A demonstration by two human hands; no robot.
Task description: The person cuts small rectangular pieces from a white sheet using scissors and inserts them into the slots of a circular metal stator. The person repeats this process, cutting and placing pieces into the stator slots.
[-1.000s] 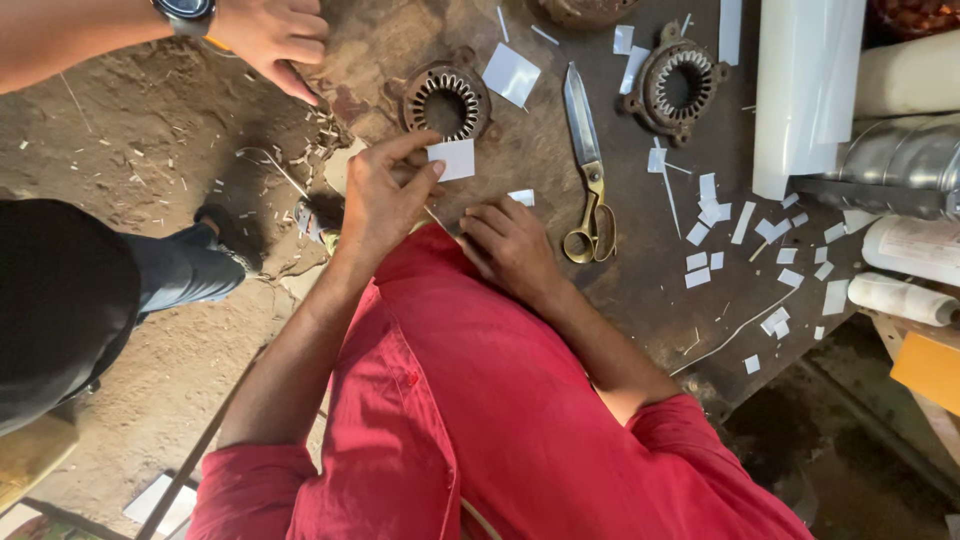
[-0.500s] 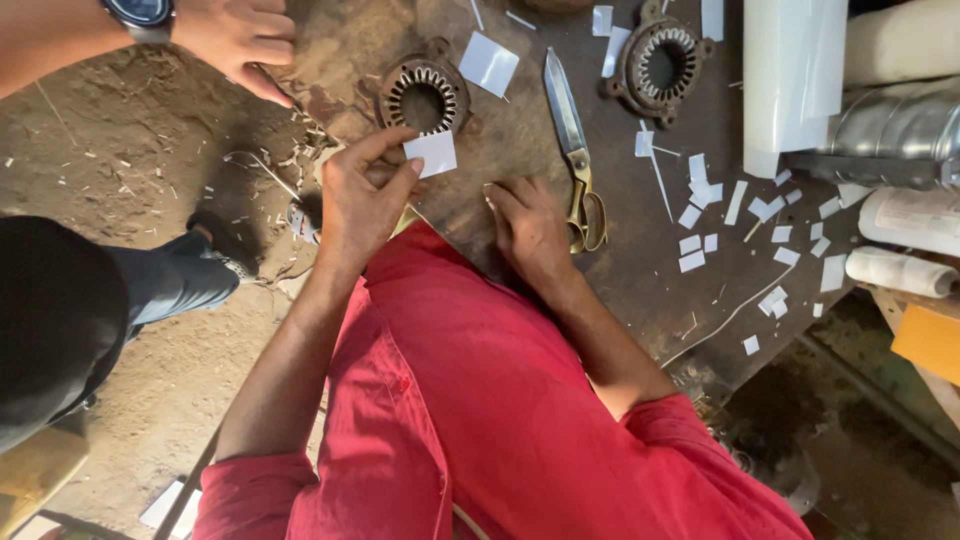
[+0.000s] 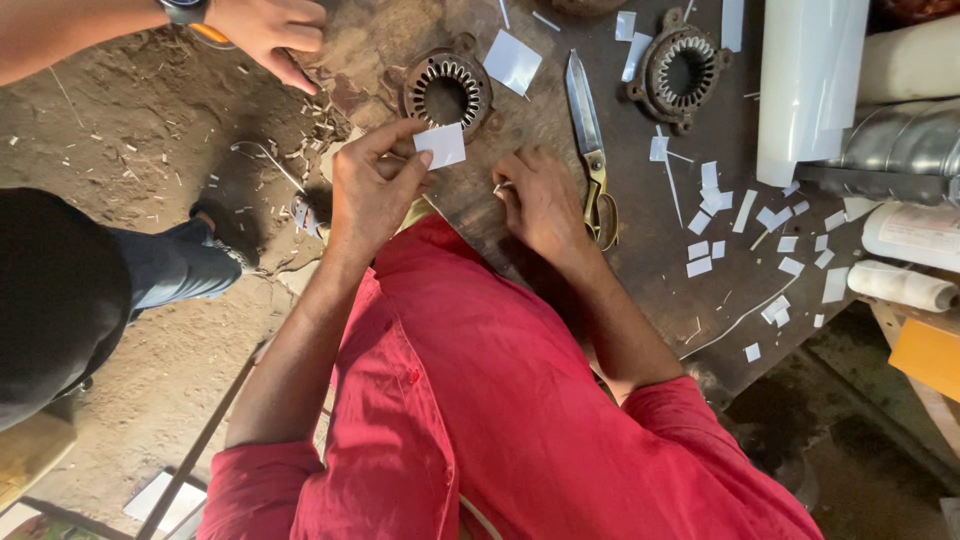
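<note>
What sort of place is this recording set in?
Probably a small motor-repair workshop. Two slotted metal stators lie on a worn dark bench with scissors, paper scraps and white rolls; the floor is bare dirt.

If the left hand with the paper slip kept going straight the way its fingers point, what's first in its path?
Most likely the nearer slotted metal ring, just beyond the paper slip pinched in the left hand; height above the worktable is unclear.
</note>
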